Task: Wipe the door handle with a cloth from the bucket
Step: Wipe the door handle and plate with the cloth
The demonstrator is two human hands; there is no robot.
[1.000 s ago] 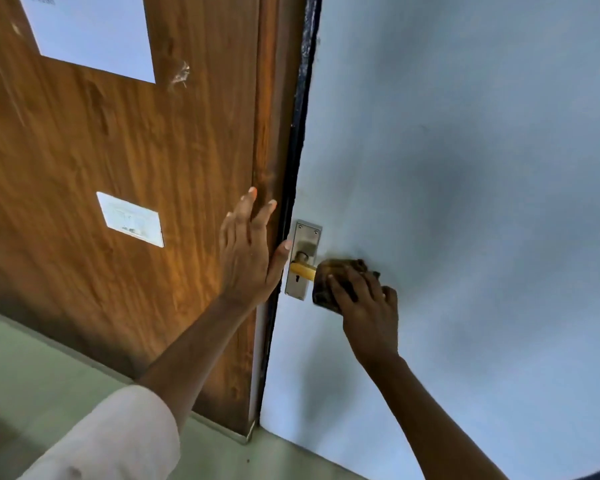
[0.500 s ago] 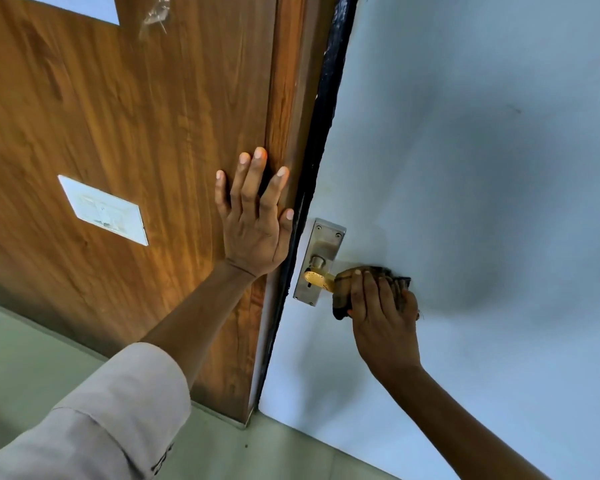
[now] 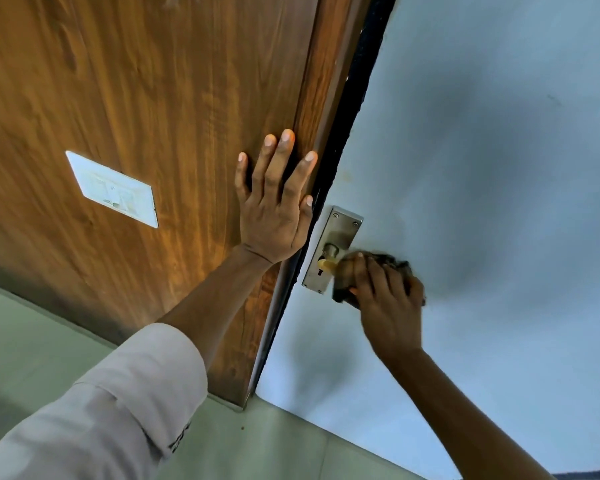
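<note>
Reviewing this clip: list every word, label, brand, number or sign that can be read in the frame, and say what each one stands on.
None can be read.
White plate on the wooden panel: faint marks, too blurred to read.
Metal handle plate on the pale door: no lettering shows.
Cloth in the right hand and the sleeve of the left arm: no text shows.

Soft daylight; shadows on pale door; motion blur; wide-angle bending at edges.

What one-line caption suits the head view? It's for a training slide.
Right hand wipes the door handle with a dark cloth; left hand braces flat on wood panel.
</note>
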